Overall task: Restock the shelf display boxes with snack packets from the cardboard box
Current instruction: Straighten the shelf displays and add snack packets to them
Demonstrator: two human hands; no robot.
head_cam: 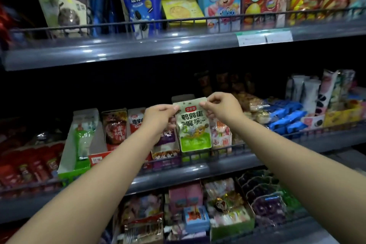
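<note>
Head cam: we see L hand (pixel 158 119) and R hand (pixel 219 108) each pinching a top corner of a green-and-white snack packet (pixel 195 127), held upright in front of the mid shelf (pixel 198 168), over the row of display boxes (pixel 83 144). Blue cookie cup (pixel 141 6) stands on upper shelf, well apart from packet.

Single head view, close to shelves (pixel 178 166), facing forward, slightly down; arms reach in from below.
</note>
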